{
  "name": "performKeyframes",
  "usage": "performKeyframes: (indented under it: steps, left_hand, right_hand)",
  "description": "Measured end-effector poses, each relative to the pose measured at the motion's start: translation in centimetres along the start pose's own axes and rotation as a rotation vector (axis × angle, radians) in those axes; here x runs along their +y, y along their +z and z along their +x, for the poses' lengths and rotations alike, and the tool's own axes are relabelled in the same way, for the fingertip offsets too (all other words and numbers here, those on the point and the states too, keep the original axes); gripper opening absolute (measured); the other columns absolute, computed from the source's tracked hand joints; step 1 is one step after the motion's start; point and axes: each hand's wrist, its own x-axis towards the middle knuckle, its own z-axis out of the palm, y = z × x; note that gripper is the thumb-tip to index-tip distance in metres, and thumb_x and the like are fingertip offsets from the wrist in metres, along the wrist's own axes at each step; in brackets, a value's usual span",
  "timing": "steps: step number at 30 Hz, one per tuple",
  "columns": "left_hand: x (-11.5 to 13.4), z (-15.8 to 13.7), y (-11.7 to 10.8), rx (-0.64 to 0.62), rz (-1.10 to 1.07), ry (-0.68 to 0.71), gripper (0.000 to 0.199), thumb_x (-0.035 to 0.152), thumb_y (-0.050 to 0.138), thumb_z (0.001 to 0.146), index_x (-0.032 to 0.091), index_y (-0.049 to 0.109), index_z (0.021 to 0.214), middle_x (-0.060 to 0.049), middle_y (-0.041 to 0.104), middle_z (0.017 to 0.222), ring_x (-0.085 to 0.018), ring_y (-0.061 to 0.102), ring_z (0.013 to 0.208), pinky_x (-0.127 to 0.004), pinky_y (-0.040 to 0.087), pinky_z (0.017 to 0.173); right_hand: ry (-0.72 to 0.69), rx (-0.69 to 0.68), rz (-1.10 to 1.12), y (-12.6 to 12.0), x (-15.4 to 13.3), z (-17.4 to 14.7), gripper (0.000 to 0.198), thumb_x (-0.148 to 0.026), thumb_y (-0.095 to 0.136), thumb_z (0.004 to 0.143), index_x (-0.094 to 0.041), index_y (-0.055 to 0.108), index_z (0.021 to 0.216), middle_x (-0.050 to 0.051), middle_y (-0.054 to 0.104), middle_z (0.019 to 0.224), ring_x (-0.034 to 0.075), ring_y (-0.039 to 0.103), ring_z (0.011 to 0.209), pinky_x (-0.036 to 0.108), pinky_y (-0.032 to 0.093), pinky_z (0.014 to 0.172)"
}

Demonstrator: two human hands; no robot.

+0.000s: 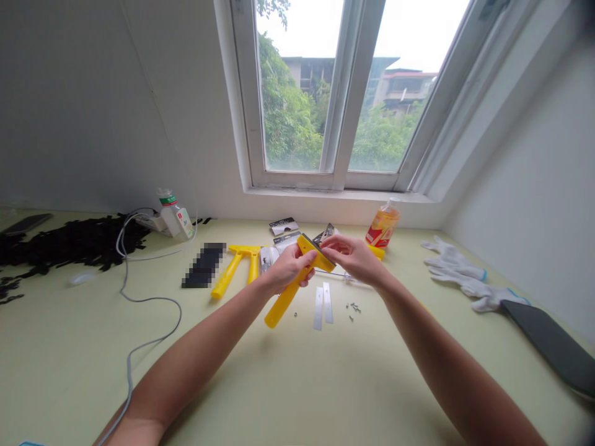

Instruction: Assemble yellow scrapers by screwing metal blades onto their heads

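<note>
My left hand (290, 269) is closed around a yellow scraper (284, 305) where its handle meets the head. The handle slants down toward me, and a black strip (309, 243) runs along the head's far edge. My right hand (353, 254) has its fingers pinched at that strip, near the right end of the head; the fingertips are partly hidden. Below the scraper, two flat metal blades (323, 306) lie side by side. Several small screws (356, 307) are scattered right of the blades, and a small nut (295, 314) sits to their left.
More yellow scrapers (227, 272) lie on the left, beside a blurred black item (204, 265). Packaging cards (284, 227) and an orange bottle (383, 223) stand behind my hands. White gloves (458, 272) and a dark flat object (548, 341) are right. A cable (158, 300) crosses the left side.
</note>
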Motion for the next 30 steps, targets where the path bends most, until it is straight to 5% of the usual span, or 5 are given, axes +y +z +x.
performKeyframes:
  steps: [11,16,22,30]
  left_hand:
    - [-0.2,0.1,-0.6,-0.06,0.136,0.039,0.032,0.043,0.065,0.084,0.018,0.047,0.093,0.002,0.051,0.068,-0.007,0.047,0.048,-0.019,0.035,0.039]
    - [1.9,0.1,-2.2,0.113,0.074,0.139,0.03,0.038,0.067,0.082,0.016,0.047,0.09,0.001,0.05,0.071,-0.006,0.046,0.05,-0.017,0.034,0.038]
    - [4.8,-0.5,-3.9,0.256,-0.038,0.274,0.033,0.034,0.072,0.078,0.016,0.045,0.085,0.002,0.047,0.071,-0.006,0.047,0.05,-0.017,0.033,0.038]
    - [3.8,-0.3,-3.4,0.159,-0.066,0.207,0.037,0.037,0.074,0.077,0.017,0.044,0.088,0.0,0.05,0.078,-0.007,0.048,0.053,-0.018,0.033,0.039]
  right_hand:
    - [-0.009,-0.041,0.29,0.4,0.6,0.2,0.034,-0.036,0.066,0.079,-0.018,0.058,0.107,0.0,0.063,0.076,0.014,0.06,0.068,0.029,0.049,0.062]
    - [0.038,0.117,0.248,1.0,2.1,0.8,0.027,-0.041,0.062,0.082,-0.019,0.059,0.098,0.001,0.063,0.076,0.014,0.057,0.064,0.028,0.047,0.058]
    - [-0.063,-0.605,-0.229,5.6,1.7,-1.1,0.014,-0.021,0.064,0.079,-0.022,0.07,0.092,0.002,0.069,0.086,0.016,0.063,0.075,0.026,0.046,0.066]
    - [-0.208,-0.611,-0.359,8.9,1.6,-2.5,0.02,-0.007,0.055,0.079,-0.019,0.068,0.088,0.003,0.069,0.088,0.016,0.059,0.078,0.025,0.043,0.068]
